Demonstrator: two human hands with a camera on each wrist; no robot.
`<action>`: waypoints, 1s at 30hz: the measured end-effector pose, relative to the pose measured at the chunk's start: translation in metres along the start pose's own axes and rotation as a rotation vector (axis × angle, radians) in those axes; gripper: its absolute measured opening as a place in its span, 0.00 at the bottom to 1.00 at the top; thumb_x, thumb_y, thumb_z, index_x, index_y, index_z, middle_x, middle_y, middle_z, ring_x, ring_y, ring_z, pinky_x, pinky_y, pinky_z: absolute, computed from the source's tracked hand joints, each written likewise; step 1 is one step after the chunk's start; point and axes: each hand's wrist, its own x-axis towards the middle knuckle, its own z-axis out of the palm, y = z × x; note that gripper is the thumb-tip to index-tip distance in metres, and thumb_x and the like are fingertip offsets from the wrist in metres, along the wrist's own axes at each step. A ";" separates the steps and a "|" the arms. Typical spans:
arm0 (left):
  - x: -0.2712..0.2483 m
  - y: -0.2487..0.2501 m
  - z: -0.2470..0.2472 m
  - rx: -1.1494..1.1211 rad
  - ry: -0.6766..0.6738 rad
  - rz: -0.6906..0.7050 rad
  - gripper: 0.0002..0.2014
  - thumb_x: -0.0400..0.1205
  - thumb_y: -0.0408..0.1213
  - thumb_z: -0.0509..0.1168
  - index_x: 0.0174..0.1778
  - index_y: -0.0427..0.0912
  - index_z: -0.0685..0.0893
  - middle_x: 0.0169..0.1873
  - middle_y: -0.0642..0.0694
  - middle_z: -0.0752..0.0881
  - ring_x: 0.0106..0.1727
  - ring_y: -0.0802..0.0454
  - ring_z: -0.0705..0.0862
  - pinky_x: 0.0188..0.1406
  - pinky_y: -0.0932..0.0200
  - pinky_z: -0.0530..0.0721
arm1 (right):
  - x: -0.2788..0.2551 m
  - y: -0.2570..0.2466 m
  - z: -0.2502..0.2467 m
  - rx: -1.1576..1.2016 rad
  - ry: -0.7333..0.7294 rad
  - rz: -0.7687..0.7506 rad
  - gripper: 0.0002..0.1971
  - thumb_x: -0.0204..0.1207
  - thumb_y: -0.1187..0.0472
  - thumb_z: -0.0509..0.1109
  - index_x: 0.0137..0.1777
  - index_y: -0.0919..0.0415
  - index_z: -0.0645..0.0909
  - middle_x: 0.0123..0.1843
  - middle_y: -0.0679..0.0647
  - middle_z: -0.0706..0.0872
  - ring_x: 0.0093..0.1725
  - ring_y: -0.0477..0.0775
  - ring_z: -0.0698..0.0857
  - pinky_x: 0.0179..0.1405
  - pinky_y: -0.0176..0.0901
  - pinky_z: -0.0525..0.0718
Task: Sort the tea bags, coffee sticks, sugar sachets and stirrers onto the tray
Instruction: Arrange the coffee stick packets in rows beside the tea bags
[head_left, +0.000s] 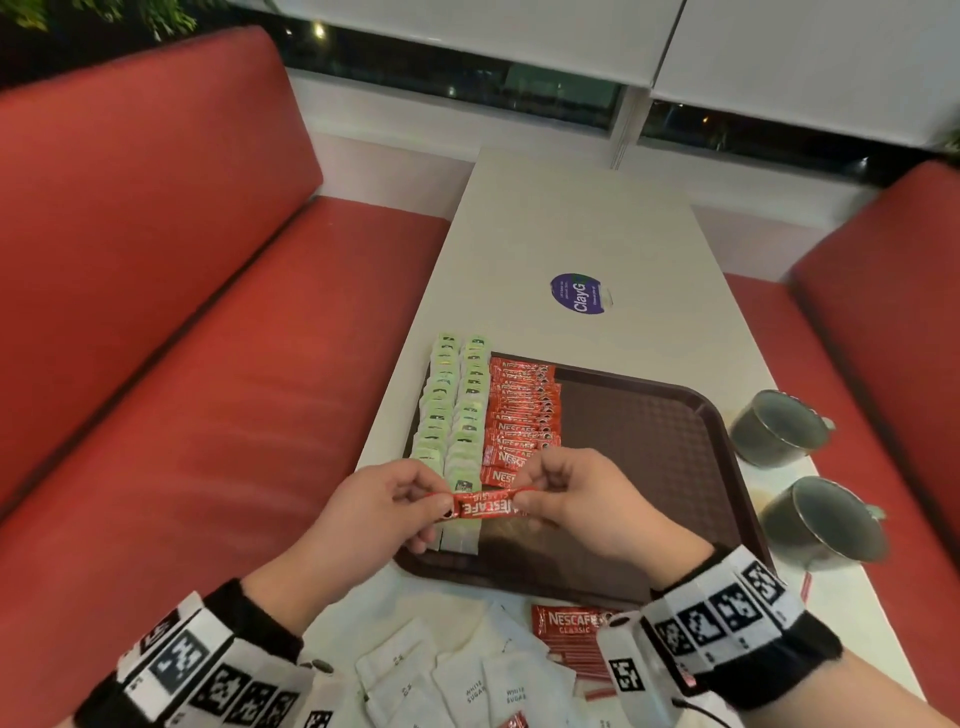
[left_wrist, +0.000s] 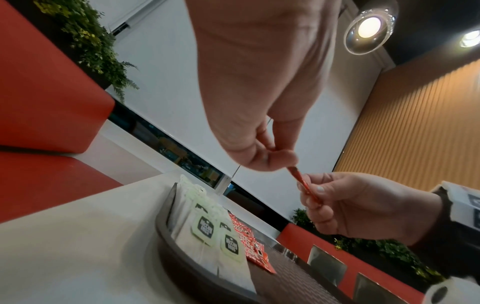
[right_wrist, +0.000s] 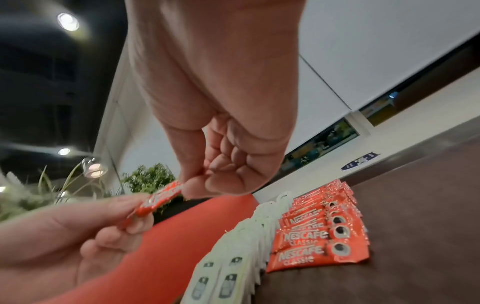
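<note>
Head, hands: left hand (head_left: 387, 512) and right hand (head_left: 571, 499) each pinch one end of a red coffee stick (head_left: 480, 506), held level over the near left part of the tray (head_left: 649, 431).
Head, tray: brown, on the white counter (head_left: 571, 234); two rows of green tea bags (head_left: 457, 405) along its left side (the far ones overhang the rim), a row of coffee sticks (head_left: 522, 410) just beside them.
Head, counter near edge: white sugar sachets (head_left: 467, 686) in a loose heap, one loose stick (head_left: 569, 621) on top, red-striped stirrers (head_left: 582, 660) partly hidden under it.
Head, right of tray: two grey cups (head_left: 779, 428).
Left wrist: thumb and fingers (left_wrist: 262, 158) clamped on the stick's end; other hand holds the opposite end; tea bags overlap along the tray's side.
Right wrist: fingertips (right_wrist: 197, 187) closed on the stick's end (label blurred); the row on the tray reads NESCAFE CLASSIC, tea bags touching it.
</note>
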 end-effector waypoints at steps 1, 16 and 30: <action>0.000 -0.001 0.001 0.019 -0.001 0.003 0.04 0.79 0.26 0.69 0.40 0.37 0.86 0.23 0.49 0.83 0.23 0.58 0.80 0.25 0.65 0.80 | -0.002 0.001 0.002 0.013 -0.014 0.029 0.09 0.75 0.73 0.72 0.37 0.60 0.82 0.27 0.51 0.82 0.24 0.41 0.81 0.29 0.32 0.80; -0.020 -0.029 -0.018 0.022 0.139 -0.051 0.04 0.80 0.29 0.68 0.42 0.41 0.87 0.29 0.45 0.84 0.26 0.59 0.81 0.31 0.64 0.82 | 0.026 0.024 -0.037 -0.162 0.118 0.211 0.05 0.75 0.69 0.72 0.40 0.61 0.83 0.35 0.55 0.88 0.33 0.48 0.85 0.43 0.45 0.87; -0.005 0.009 0.016 0.228 -0.050 0.223 0.09 0.73 0.37 0.76 0.29 0.52 0.86 0.17 0.60 0.77 0.23 0.64 0.71 0.25 0.74 0.68 | -0.008 -0.040 0.011 -0.487 0.016 -0.452 0.04 0.74 0.66 0.72 0.44 0.57 0.85 0.39 0.42 0.83 0.41 0.41 0.80 0.42 0.28 0.75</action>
